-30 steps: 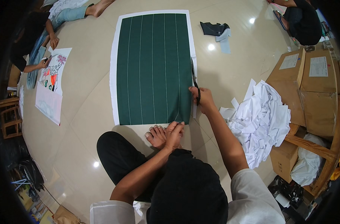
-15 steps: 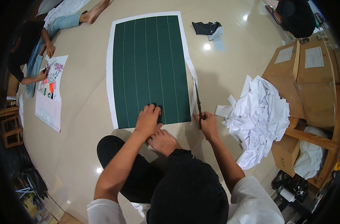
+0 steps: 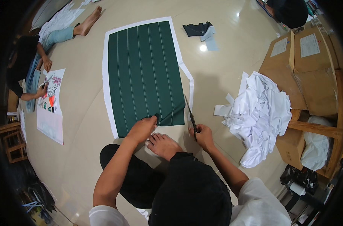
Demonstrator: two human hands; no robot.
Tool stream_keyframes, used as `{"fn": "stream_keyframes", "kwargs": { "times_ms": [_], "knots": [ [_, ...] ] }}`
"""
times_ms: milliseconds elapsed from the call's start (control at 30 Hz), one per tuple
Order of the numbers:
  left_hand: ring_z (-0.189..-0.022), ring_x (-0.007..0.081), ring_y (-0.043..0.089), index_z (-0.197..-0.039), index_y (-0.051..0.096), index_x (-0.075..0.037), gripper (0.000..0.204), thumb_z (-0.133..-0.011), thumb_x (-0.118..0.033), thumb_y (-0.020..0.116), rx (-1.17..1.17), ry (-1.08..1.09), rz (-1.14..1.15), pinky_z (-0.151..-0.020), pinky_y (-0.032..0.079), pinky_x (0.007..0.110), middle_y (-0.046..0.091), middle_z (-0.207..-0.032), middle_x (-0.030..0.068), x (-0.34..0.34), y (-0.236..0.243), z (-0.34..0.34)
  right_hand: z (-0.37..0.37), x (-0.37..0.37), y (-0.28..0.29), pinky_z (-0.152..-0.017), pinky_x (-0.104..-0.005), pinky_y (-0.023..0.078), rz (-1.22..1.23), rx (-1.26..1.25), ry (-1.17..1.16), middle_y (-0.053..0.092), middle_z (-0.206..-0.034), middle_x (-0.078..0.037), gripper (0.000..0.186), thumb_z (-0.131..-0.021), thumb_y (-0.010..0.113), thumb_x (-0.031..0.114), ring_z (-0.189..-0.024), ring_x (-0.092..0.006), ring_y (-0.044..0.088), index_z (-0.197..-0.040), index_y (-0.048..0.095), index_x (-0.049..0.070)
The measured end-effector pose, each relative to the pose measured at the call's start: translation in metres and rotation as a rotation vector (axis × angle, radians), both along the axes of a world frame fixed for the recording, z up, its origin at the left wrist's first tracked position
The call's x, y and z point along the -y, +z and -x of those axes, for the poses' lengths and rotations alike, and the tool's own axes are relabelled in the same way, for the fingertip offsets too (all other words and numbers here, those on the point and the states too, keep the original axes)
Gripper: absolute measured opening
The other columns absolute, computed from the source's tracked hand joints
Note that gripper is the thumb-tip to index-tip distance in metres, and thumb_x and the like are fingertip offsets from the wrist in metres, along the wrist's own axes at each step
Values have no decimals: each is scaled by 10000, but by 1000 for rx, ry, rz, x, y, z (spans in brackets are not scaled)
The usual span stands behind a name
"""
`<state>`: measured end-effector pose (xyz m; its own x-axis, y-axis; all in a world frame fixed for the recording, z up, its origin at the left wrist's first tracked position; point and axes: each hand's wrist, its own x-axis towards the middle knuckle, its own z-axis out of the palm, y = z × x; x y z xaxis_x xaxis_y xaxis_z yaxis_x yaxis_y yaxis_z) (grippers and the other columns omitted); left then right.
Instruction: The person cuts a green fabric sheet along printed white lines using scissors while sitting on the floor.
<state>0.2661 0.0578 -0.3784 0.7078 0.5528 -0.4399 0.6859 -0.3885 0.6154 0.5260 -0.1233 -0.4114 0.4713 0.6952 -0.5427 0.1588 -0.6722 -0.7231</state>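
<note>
A dark green panel point(image 3: 145, 75) with thin pale lines and a white border lies on the floor in front of me. My left hand point(image 3: 142, 129) is closed on its near edge, where the material puckers. In my right hand point(image 3: 202, 136) is a pair of dark scissors point(image 3: 190, 115), blades pointing away along the panel's right edge. From partway up that edge, a white border strip point(image 3: 191, 86) hangs loose and bows out to the right of the blades. My bare foot point(image 3: 164, 145) rests just short of the near edge.
Crumpled white offcuts point(image 3: 258, 116) are heaped at right, beside cardboard boxes point(image 3: 314, 75) and a wooden frame point(image 3: 318, 130). Dark and grey scraps point(image 3: 201, 31) lie beyond the panel. At left, a person's hand point(image 3: 42, 90) works over a printed sheet point(image 3: 50, 113). Another person crouches far right.
My left hand has shifted left and slightly down along the near edge, and creases now show in the panel's near right corner. The scissors have moved slightly down, and the loose strip stands farther out.
</note>
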Motion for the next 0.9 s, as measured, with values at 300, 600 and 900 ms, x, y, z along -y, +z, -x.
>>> {"fn": "stream_keyframes", "kwargs": {
  "times_ms": [300,600,900],
  "knots": [
    [-819,230,640,-1201,604,-31,235,-992,-139,610,-35,-86,525,-777,503,370,683,-896,96,6,40,23,0,15,14,-531,-305,394,57,30,46,549,-601,-4,390,-848,815,314,-570,-91,491,-690,586,40],
    [-1248,381,552,-1262,606,-50,410,-914,-235,720,11,-26,-48,-1010,469,463,585,-1346,191,23,37,-27,4,11,19,-548,-362,428,39,6,-3,568,-581,-74,438,-822,822,363,-553,-164,539,-679,595,17],
    [-1564,472,78,-1629,267,-187,1065,-769,-421,851,-65,-61,-319,-1204,137,712,133,-1701,191,15,15,-67,-9,-55,29,-643,-459,501,-162,644,116,672,-783,-167,413,-801,842,390,-739,-380,669,-839,652,25]
  ]
}}
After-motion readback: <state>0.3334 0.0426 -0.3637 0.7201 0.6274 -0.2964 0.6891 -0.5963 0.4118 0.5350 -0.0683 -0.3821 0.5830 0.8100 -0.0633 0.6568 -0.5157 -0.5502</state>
